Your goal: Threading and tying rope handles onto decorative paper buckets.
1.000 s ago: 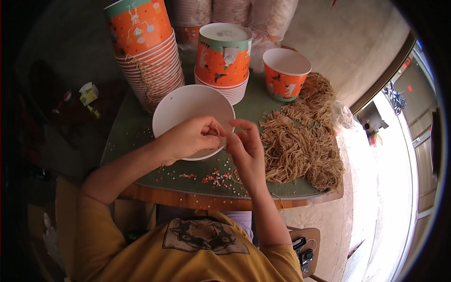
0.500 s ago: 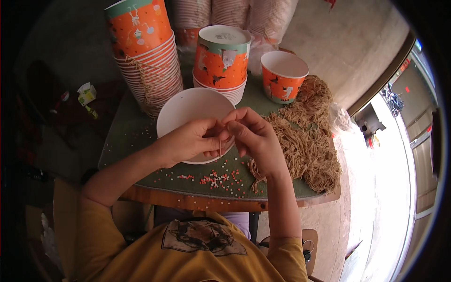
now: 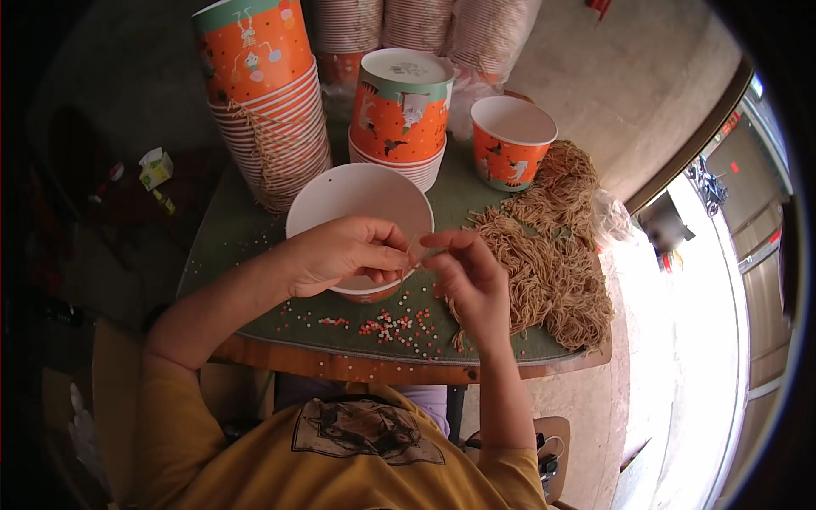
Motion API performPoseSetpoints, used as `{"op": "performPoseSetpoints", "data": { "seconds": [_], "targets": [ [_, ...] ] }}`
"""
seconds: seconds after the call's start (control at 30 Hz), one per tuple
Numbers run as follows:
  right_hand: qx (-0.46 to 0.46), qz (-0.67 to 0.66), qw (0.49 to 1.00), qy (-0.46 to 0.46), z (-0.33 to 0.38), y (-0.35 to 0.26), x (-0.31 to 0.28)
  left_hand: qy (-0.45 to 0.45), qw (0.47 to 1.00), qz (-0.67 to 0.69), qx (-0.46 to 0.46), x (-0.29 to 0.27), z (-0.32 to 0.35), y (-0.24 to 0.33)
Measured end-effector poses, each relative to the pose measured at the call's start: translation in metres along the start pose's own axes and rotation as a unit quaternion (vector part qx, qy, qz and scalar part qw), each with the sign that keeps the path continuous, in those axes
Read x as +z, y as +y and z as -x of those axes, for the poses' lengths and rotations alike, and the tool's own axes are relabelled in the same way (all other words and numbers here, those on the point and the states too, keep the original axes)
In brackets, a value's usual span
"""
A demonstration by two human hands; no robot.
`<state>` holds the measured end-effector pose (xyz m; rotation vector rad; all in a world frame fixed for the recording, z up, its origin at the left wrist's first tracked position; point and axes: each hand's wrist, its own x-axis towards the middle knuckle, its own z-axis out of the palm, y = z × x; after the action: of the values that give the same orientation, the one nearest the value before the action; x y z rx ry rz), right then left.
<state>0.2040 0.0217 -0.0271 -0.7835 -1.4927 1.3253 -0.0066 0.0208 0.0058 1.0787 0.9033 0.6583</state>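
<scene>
My left hand [image 3: 344, 253] grips the near rim of an open orange paper bucket [image 3: 361, 197] with a white inside, standing on the green table top [image 3: 225, 242]. My right hand [image 3: 466, 276] is just to its right, thumb and fingers pinched on a thin tan string [image 3: 416, 252] at the bucket's rim, where both hands meet. A pile of tan strings [image 3: 544, 255] lies right of my right hand. Small red, white and green paper dots [image 3: 391, 323] are scattered on the table below the bucket.
A tall stack of orange buckets [image 3: 268, 102] stands at the back left, a lidded bucket on a short stack [image 3: 401, 110] in the middle, a single open bucket [image 3: 511, 140] to the right. More stacks in plastic [image 3: 425, 25] are behind. The table's wooden edge [image 3: 382, 370] is near me.
My right hand has moved in from the string pile to the bucket's rim, now touching my left hand's fingers there. The left hand kept its hold on the bucket.
</scene>
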Motion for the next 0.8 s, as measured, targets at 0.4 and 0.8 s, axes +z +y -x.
{"op": "performPoseSetpoints", "data": {
  "seconds": [0.4, 0.8],
  "targets": [
    [-0.178, 0.317, 0.926, 0.1, 0.02, 0.002, 0.022, 0.008, 0.999, -0.017, 0.039, 0.004, 0.0, -0.004],
    [-0.094, 0.181, 0.973, 0.104, 0.026, 0.011, 0.028, 0.017, 0.989, -0.128, 0.076, 0.012, -0.001, -0.008]
  ]
}}
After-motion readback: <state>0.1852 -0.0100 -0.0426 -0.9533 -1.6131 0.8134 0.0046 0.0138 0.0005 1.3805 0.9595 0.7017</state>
